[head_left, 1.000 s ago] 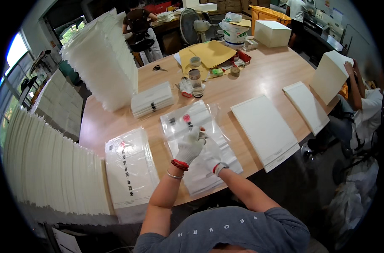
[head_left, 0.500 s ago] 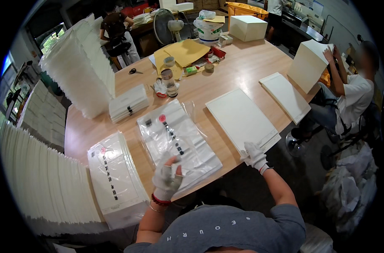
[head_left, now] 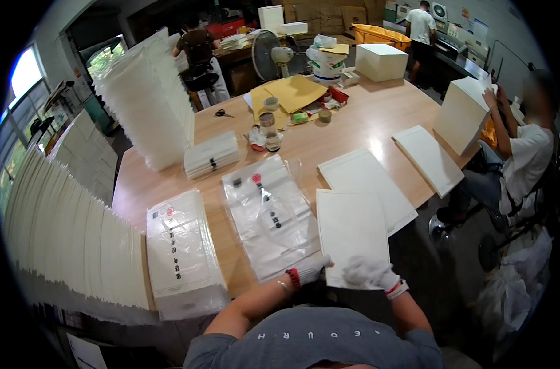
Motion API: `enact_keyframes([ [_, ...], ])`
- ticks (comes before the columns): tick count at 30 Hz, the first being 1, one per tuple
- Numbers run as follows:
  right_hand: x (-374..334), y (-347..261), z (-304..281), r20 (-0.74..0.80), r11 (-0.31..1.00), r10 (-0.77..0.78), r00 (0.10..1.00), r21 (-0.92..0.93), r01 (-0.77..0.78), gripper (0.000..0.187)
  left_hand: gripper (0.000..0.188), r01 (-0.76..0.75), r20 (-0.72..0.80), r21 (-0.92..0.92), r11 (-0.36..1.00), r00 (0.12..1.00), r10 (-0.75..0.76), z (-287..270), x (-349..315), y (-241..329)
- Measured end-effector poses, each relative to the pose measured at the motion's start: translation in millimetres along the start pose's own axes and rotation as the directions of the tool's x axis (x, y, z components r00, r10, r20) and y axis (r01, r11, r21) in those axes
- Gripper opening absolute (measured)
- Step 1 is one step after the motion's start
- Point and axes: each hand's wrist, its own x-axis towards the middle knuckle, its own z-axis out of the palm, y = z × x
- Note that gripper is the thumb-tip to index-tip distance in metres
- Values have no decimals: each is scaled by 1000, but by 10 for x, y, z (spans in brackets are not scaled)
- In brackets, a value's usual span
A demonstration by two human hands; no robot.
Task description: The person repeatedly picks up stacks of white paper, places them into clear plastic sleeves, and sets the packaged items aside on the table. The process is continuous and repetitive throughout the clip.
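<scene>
A white paper sheet [head_left: 352, 224], single or several together, hangs over the table's front edge close to my body. My right hand [head_left: 367, 273], in a white knit glove and smeared by motion, lies across its lower part and grips it. My left hand [head_left: 312, 269], gloved with a bare fingertip showing, is at the sheet's lower left edge; how its fingers are set is hidden. Beyond lies a flat stack of white paper [head_left: 369, 181], partly covered by the sheet. To the left is a pile of clear printed plastic bags [head_left: 271, 215].
Filled bags [head_left: 183, 252] are stacked at the left front beside tall paper piles [head_left: 71, 240]. Farther off are a folded bag bundle [head_left: 211, 155], a water bottle [head_left: 269, 132], scissors [head_left: 223, 114] and yellow envelopes [head_left: 292, 93]. A co-worker [head_left: 520, 147] sits right, handling a white block [head_left: 461, 114].
My right hand has drawn the sheet off the paper stack, toward me and to the left. My left hand has moved right, from the plastic bags to the sheet's edge. The view has shifted.
</scene>
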Motion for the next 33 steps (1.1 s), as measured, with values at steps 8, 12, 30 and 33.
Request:
enact_keyframes([
  [8,-408,536,967,-145,415,760,634,859,-300,54,67,-181,148,983,3,813,563,185,-428,-290],
  [12,-21,353,1198,-391,661,702,595,667,-342,36,79,-227,219,973,-38,862,458,227,-561,-68],
  [30,1194,630,1018,-132,768,516,846,-367,-525,43,46,-434,123,900,34,328,937,-769,42,173],
  [33,1277,1149,1289,-447,706,282,849,-502,-500,37,47,-204,170,979,-29,724,669,-1032,141,-54],
])
